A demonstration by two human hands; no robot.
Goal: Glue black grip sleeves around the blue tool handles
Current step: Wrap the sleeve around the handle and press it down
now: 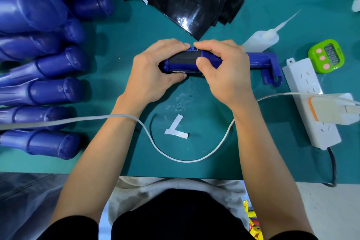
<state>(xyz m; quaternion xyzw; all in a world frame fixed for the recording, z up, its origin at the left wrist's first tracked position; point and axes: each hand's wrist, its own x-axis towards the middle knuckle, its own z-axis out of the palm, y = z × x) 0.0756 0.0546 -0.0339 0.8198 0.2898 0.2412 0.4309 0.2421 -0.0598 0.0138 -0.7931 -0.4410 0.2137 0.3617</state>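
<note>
Left hand: fingers curled over the far side, thumb under the near side, gripping the butt end of the blue plastic tool handle.
Right hand: fingers curled over the handle, thumb tip on the right edge of the black grip sleeve.
Sleeve: wrapped round the handle, showing between both hands; fingertips of both hands meet above it.
Handle: lies crosswise at mid-table, hooked end pointing right.
Far side: stack of glossy black sleeves, just beyond the fingertips.
Right: translucent glue bottle, green timer, white power strip.
Left: crowded pile of blue handles.
Near side: teal mat with white cable loop and white paper strips, open to the table edge.
</note>
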